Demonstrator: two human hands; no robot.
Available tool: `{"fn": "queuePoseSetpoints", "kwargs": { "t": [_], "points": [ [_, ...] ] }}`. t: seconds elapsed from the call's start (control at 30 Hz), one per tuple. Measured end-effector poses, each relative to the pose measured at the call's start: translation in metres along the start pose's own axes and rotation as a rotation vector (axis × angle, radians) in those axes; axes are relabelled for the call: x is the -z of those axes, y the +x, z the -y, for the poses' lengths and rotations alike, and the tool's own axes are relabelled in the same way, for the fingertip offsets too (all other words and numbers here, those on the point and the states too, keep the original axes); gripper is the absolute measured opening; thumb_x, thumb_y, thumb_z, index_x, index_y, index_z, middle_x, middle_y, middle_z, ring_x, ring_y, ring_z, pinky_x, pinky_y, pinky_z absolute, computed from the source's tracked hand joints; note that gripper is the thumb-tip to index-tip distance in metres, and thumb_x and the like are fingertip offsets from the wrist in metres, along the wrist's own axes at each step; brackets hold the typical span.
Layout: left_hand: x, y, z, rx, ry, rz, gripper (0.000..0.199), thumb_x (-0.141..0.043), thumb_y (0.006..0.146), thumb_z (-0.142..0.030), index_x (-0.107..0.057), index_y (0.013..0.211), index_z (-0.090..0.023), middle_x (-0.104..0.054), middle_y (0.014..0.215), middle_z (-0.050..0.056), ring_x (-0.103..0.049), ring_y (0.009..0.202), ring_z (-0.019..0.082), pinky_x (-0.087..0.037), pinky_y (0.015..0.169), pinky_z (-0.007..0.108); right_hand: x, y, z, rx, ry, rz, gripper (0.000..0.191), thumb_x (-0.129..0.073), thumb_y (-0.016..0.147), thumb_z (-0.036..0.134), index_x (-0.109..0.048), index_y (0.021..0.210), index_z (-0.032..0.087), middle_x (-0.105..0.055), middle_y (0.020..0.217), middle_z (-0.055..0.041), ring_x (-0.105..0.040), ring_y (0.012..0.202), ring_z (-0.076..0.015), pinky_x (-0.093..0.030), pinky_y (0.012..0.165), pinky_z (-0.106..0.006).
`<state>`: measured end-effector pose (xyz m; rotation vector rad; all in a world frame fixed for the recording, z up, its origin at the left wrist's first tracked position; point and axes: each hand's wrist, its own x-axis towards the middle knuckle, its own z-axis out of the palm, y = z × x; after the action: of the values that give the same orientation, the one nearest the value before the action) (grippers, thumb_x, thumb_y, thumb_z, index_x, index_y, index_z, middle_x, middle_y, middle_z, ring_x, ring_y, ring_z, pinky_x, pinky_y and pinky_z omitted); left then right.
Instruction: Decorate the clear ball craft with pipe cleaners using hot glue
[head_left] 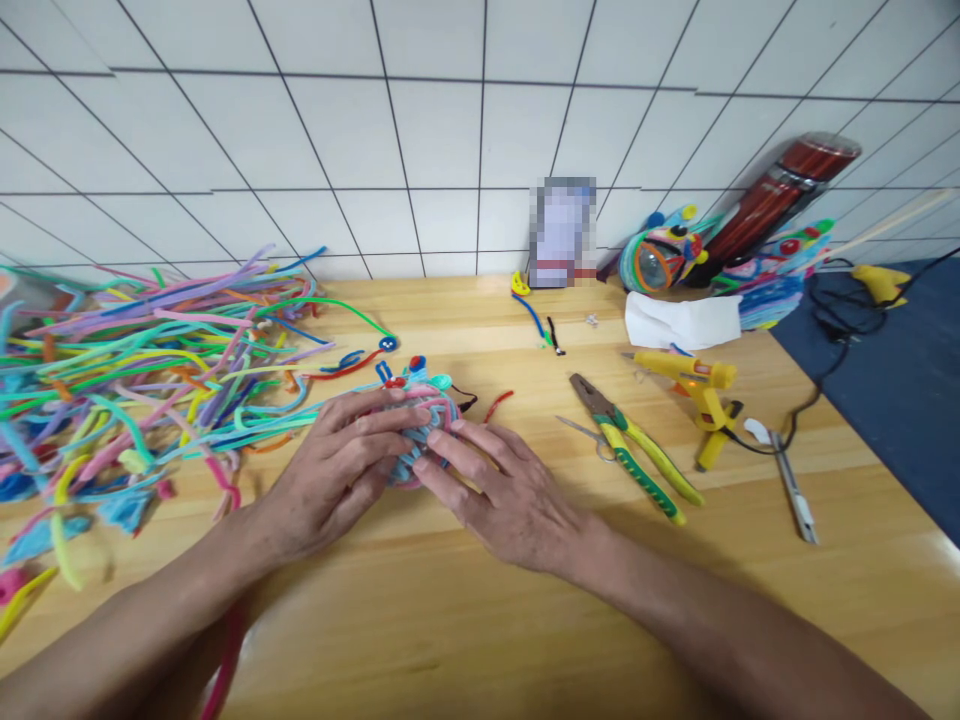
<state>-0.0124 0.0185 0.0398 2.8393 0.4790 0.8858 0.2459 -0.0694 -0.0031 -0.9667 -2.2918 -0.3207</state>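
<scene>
Between my hands is a rounded craft piece of pink and light blue pipe cleaners (421,438), low over the wooden table (420,620). My left hand (330,475) curls over its left side, fingers closed on it. From the right, my right hand (510,490) grips it, fingertips pressed on the blue strands. Small red and blue parts stick up at its far edge, beside a turquoise spoon-like bit (441,382). The underside is hidden by my hands.
Loose pipe cleaners (150,350) heap on the left. To the right lie pliers (630,445), small scissors (600,440), a corded yellow glue gun (694,380) and a utility knife (795,490). Behind stand a phone (561,235) and a red thermos (772,205), leaning in view.
</scene>
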Motion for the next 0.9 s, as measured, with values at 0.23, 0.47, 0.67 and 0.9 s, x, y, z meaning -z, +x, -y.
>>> {"fn": "queuePoseSetpoints", "kwargs": {
  "t": [0.23,0.47,0.67,0.9],
  "points": [
    [-0.0006,-0.0014,-0.0001,0.016,0.003,0.005,0.033,-0.053,0.101,-0.002,-0.061,0.125,-0.023,-0.078,0.14,0.008,-0.063,0.144,0.025,-0.055,0.117,0.044,-0.0022,-0.0016,0.0006,-0.009,-0.012,-0.001,0.042,-0.062,0.109,0.019,-0.063,0.15,0.02,-0.067,0.154,-0.0112,-0.05,0.153,-0.026,-0.053,0.125,-0.045],
    [-0.0011,-0.0013,0.0007,0.015,-0.018,-0.008,0.034,-0.055,0.1,-0.002,-0.063,0.125,-0.024,-0.078,0.14,0.007,-0.063,0.144,0.026,-0.055,0.118,0.045,-0.0013,0.0005,0.0021,-0.025,-0.001,-0.028,0.043,-0.07,0.105,0.02,-0.065,0.148,0.018,-0.071,0.148,-0.0105,-0.052,0.151,-0.0262,-0.053,0.125,-0.044],
    [-0.0024,-0.003,0.0019,0.021,-0.026,-0.012,0.033,-0.054,0.1,-0.003,-0.064,0.124,-0.024,-0.078,0.142,0.007,-0.063,0.145,0.027,-0.055,0.117,0.046,0.0006,0.0037,0.0009,-0.023,0.002,-0.057,0.038,-0.069,0.106,0.02,-0.068,0.144,0.018,-0.075,0.141,-0.0082,-0.057,0.145,-0.0262,-0.054,0.123,-0.042],
    [-0.0028,-0.0031,0.0014,0.015,-0.012,-0.015,0.035,-0.053,0.1,-0.002,-0.063,0.126,-0.024,-0.078,0.141,0.008,-0.061,0.147,0.026,-0.054,0.117,0.045,0.0002,0.0029,0.0016,-0.035,0.0,-0.053,0.039,-0.067,0.106,0.021,-0.068,0.146,0.019,-0.072,0.145,-0.0088,-0.056,0.146,-0.0247,-0.053,0.124,-0.041]
  ]
}}
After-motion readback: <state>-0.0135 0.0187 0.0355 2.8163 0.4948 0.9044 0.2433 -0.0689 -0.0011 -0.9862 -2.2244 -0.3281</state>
